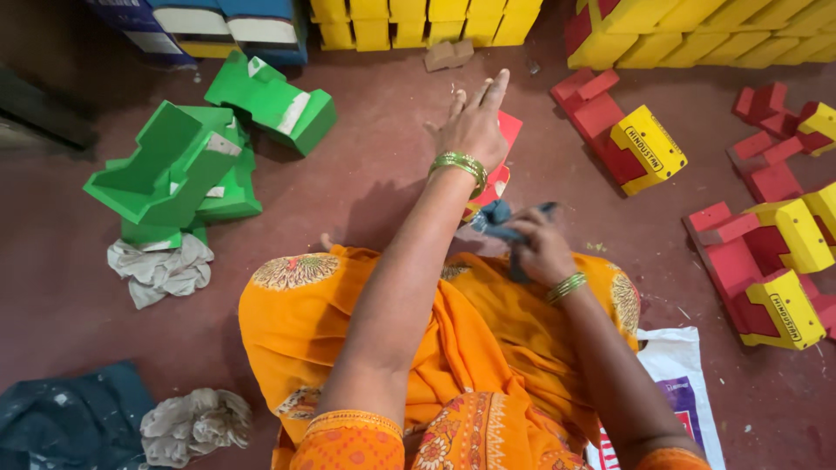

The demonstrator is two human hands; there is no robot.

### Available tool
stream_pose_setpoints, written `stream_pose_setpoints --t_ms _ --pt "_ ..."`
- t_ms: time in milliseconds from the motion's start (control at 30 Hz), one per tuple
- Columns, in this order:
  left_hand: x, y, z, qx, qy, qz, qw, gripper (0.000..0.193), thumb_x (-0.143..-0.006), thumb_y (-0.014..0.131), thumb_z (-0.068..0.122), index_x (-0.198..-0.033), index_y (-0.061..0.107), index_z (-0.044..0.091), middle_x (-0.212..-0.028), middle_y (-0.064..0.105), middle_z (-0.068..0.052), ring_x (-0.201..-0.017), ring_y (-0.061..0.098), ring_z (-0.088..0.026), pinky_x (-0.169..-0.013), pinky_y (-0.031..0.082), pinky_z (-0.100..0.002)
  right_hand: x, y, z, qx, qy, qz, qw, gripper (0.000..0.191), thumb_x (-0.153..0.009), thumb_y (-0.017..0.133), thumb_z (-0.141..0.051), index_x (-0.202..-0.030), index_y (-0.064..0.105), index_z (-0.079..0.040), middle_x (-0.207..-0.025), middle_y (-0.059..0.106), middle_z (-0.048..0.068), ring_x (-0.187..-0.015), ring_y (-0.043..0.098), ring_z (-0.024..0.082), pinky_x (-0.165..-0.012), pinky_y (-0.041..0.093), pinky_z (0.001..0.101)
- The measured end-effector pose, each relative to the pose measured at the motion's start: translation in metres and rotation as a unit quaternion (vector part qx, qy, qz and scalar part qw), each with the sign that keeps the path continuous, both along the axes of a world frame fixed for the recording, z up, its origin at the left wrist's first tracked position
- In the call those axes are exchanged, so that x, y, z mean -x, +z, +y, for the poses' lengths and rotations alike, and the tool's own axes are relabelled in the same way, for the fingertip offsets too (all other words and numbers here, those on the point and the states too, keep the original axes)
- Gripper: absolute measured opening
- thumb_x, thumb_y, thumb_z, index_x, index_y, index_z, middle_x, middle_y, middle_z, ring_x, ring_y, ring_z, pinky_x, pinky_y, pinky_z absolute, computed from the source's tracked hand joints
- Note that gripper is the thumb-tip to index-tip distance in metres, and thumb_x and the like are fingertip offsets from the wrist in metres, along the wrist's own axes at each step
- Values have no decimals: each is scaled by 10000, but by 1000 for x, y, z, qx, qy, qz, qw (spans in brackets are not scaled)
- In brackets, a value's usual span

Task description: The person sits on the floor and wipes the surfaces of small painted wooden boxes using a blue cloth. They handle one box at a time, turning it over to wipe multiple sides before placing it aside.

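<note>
Left hand: the left hand (pixel 475 122) is open, fingers stretched out flat, lying on top of the red block (pixel 503 161). It grips nothing.
Right hand: the right hand (pixel 538 248) is closed around a dark blue rag (pixel 501 218).
Rag: it is crumpled and soft-looking, bunched in the fist, just beside the red block's near edge.
Red block: it is bright red, flat on top, mostly hidden under the left hand and arm. It sits on the floor in front of the orange-clad knees.
Nearby: green blocks (pixel 187 161) lie in a heap to the left. Red and yellow blocks (pixel 627 139) lie to the right.
Floor: dark red floor (pixel 366 174), with a grey cloth (pixel 161 270) on it.
</note>
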State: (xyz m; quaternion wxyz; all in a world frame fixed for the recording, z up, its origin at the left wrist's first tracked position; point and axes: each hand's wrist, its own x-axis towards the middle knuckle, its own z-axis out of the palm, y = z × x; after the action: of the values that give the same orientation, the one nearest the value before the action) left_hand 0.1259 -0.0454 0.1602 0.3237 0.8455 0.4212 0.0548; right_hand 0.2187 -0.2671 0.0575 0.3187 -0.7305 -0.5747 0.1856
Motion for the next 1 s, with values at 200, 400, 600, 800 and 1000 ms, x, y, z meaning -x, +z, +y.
stream_pose_setpoints --t_ms 200,400,600,800,1000 --pt "1 5 -2 -7 -2 1 1000 817 -914 556 143 -1595 179 391 -1672 266 73 -1538 250 -316 -1108 190 -808 -12 5 30 -96 -166 -108 975 406 -833 650 13 -1199 737 -140 -1260 637 123 -1086 656 359 -887 545 436" --pt "1 6 -1 -3 -4 20 1000 816 -916 572 171 -1589 170 396 -1668 259 71 -1536 242 -318 -1101 186 -810 21 -9 61 20 -142 -163 976 526 -767 651 -5 -1266 704 -164 -1322 568 151 -1029 632 415 -825 531 495" --pt "-2 -7 1 3 -4 2 1000 805 -925 548 142 -1589 175 402 -1667 275 84 -1528 267 -310 -1107 201 -800 29 -10 23 36 -79 -66 994 453 -853 646 -27 -1278 706 -169 -1268 589 138 -1077 640 393 -897 537 451" --pt "-1 -23 7 -19 -2 -62 998 784 -946 530 139 -1616 182 351 -1663 318 20 -1494 319 -381 -1153 352 -604 4 -15 15 -127 -252 94 955 401 -897 649 -51 -1297 648 -69 -1335 561 162 -1235 574 321 -1060 453 381" --pt "48 -49 48 -24 48 -61 997 798 -948 553 118 -1632 175 279 -1626 408 -42 -1454 450 -361 -1085 469 -498 -5 -29 24 -84 -297 123 943 433 -892 656 -79 -1324 638 -59 -1321 558 156 -1244 548 320 -1080 428 388"
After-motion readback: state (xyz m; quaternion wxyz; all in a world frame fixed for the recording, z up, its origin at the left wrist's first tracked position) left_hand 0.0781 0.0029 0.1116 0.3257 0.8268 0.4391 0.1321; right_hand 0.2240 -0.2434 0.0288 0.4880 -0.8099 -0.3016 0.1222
